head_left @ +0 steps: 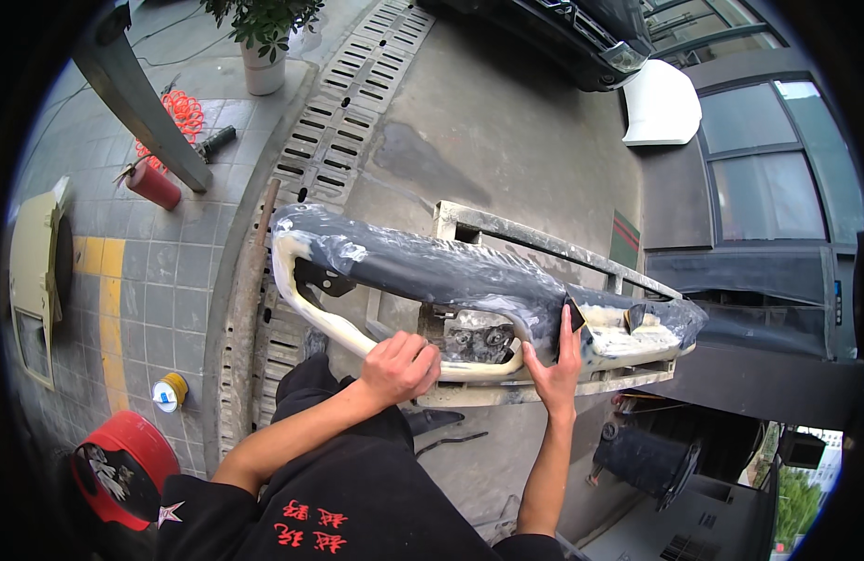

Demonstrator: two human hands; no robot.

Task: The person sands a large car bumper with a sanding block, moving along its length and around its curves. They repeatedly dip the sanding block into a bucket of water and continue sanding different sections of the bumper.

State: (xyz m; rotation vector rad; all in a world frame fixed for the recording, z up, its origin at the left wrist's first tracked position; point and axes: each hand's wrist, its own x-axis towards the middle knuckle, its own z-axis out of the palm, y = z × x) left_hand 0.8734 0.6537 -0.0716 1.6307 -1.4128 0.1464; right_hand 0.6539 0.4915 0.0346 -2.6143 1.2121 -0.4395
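Note:
A car bumper (422, 274), dark with whitish, sanded-looking patches and cream edges, lies lengthwise across a stand in front of me. My left hand (401, 367) is closed around its near cream edge, left of the large opening. Farther right, my right hand (555, 372) lies against the bumper's face with the thumb spread and the fingers pointing away. Against these fingers is a dark flat sanding pad (573, 316) with a yellowish edge, pressed to the surface. My palm and fingers partly hide how it is held.
Under the bumper stands a pale, paint-spattered frame (544, 236). A slotted drain grate (334, 140) runs along the left. Beyond are a red bin (156, 449), a small yellow can (171, 391), a fire extinguisher (153, 185) and a post (137, 103). A dark car (553, 33) stands at the back.

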